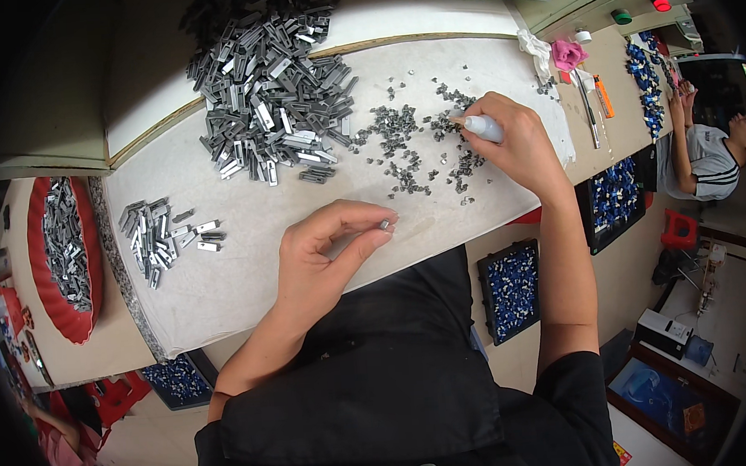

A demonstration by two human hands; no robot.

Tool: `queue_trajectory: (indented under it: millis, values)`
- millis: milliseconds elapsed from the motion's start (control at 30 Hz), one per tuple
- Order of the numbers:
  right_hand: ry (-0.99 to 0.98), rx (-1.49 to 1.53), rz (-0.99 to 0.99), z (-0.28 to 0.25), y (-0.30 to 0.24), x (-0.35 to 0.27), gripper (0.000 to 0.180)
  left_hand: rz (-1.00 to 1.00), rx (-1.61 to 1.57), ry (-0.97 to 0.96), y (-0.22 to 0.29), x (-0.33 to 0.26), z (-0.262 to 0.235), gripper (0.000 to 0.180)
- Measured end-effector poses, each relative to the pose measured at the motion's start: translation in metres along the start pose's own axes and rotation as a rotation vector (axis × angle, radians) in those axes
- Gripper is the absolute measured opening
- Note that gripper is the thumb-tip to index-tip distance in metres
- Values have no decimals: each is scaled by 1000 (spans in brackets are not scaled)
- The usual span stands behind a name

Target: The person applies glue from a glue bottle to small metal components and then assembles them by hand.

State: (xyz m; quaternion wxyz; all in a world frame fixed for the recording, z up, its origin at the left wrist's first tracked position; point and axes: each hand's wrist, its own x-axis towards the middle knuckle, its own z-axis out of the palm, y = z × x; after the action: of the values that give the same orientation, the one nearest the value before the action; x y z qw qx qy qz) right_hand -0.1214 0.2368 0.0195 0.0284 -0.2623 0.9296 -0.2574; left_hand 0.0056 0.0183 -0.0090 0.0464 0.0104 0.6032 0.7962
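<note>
My left hand (327, 249) pinches a small metal piece (384, 225) between thumb and fingertips, above the front part of the pale worktop (309, 297). In my right hand (517, 143) is a small white bottle (483, 127) with a narrow tip. That tip points left, at the scattered small metal parts (396, 127); I cannot tell whether it touches them. A large heap of grey metal strips (267, 98) lies at the back, left of the small parts. Farther left is a smaller group of similar strips (155, 238).
A red basin (94, 284) of metal pieces stands at the left. To the right lie a pink cloth (568, 54), an orange tool (604, 97) and blue and white parts (646, 88). Black trays (486, 290) of such parts sit below the table. Another person (714, 156) works at far right.
</note>
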Motion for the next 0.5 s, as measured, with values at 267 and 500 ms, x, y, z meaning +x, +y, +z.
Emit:
queue_trajectory:
  millis: [267, 500]
  values:
    - [11, -17, -4, 0, -6, 1, 19, 10, 18, 34, 1, -1, -1, 14]
    - [43, 527, -84, 10, -63, -24, 11, 140, 126, 64, -1, 2, -1, 18]
